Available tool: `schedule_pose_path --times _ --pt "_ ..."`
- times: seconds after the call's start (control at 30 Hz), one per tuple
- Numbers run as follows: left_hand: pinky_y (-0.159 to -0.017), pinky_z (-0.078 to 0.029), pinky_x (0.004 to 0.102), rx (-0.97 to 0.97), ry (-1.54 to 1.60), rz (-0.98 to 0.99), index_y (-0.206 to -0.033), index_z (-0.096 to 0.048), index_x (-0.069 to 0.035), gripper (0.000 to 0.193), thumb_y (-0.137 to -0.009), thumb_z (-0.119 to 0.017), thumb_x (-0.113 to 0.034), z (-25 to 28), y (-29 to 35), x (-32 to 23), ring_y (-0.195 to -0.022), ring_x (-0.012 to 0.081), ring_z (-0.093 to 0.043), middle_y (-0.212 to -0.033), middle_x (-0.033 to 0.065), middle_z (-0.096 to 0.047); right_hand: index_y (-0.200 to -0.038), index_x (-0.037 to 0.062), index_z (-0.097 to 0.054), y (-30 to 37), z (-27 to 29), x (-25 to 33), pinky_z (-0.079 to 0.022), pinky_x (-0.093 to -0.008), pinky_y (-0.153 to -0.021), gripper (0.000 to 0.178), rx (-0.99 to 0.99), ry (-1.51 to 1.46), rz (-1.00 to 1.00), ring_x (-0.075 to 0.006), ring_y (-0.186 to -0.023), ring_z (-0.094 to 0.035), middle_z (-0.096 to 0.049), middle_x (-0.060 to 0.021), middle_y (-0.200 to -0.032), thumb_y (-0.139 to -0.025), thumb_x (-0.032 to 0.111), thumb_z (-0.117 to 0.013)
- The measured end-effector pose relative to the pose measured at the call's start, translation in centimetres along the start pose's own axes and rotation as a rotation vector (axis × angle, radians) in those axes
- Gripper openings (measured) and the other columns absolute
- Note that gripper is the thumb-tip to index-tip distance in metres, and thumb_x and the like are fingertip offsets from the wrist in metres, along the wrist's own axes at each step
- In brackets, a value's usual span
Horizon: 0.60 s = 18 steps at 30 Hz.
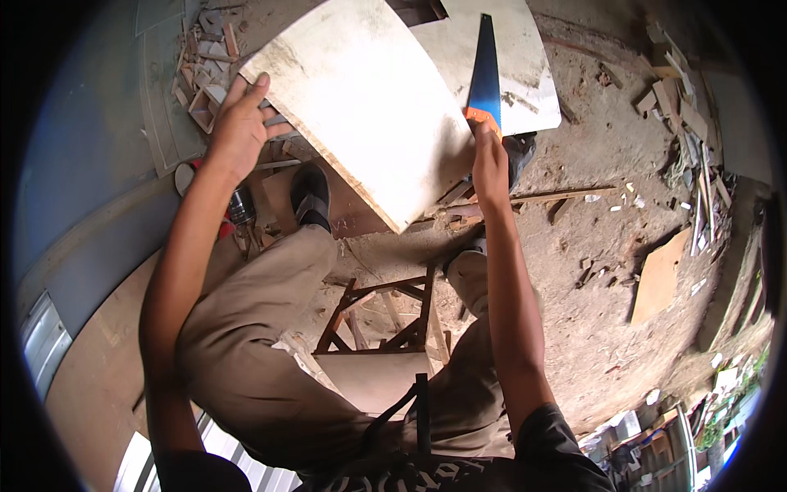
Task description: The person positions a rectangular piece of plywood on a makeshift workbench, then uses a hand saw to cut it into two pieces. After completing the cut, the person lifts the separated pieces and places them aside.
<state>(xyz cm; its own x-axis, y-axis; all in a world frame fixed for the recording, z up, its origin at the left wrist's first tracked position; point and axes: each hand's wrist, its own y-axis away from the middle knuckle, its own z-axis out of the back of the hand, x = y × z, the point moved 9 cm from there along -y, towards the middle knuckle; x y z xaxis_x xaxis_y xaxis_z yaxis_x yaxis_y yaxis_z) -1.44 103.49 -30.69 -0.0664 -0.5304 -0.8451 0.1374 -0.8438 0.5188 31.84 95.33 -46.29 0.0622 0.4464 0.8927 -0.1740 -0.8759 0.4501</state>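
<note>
A pale, smudged board (361, 90) is tilted up in front of me. My left hand (241, 125) grips its left edge, thumb on the upper face, the other fingers partly behind it. On the right, my right hand (489, 160) is closed round the orange handle of a handsaw (485, 70), whose blue blade points away from me. The right hand is close to the board's right edge; whether it touches it I cannot tell. Behind the saw lies a second pale board (525, 57), partly covered by the first.
Between my legs stands a dark wooden frame (381, 316). Wood offcuts (215, 57) are heaped at the far left, more scraps (684, 111) at the far right. A flat brown piece (660, 277) lies on the dirt floor. A long wooden strip (566, 194) crosses the ground beyond my feet.
</note>
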Motion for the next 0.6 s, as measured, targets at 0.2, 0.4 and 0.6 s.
schedule_pose_path --times 0.2,0.4,0.6 --pt "-0.078 -0.059 0.0454 -0.094 0.274 0.124 -0.139 -0.042 -0.014 0.045 -0.099 -0.056 -0.030 1.3 6.3 -0.5 -0.103 0.0292 -0.067 -0.135 0.0109 -0.054 -0.142 -0.0026 -0.037 9.1 6.7 8.8 -0.053 -0.0321 -0.086 0.058 0.009 0.243 0.125 -0.0219 -0.105 -0.061 -0.053 -0.0170 -0.130 -0.096 0.020 -0.065" --pt "-0.080 -0.058 0.0543 -0.360 0.533 0.005 -0.133 -0.041 -0.013 0.039 -0.100 -0.055 -0.028 0.2 18.1 -8.9 -0.115 0.0317 -0.062 -0.134 0.0125 -0.053 -0.150 0.0007 -0.028 19.9 6.5 28.4 -0.021 -0.0552 -0.115 0.096 0.173 0.872 0.719 -0.0415 -0.145 -0.024 -0.031 -0.0256 -0.152 -0.083 0.056 -0.069" --pt "-0.080 -0.060 0.0544 -0.545 0.567 -0.074 -0.127 -0.040 -0.011 0.036 -0.100 -0.056 -0.028 -0.4 30.2 -11.9 -0.114 0.0324 -0.059 -0.131 0.0130 -0.052 -0.147 0.0074 -0.041 23.4 1.1 32.4 -0.033 -0.0503 -0.112 0.062 0.721 1.009 0.997 -0.0396 -0.136 -0.041 -0.043 -0.0220 -0.147 -0.090 0.014 -0.063"
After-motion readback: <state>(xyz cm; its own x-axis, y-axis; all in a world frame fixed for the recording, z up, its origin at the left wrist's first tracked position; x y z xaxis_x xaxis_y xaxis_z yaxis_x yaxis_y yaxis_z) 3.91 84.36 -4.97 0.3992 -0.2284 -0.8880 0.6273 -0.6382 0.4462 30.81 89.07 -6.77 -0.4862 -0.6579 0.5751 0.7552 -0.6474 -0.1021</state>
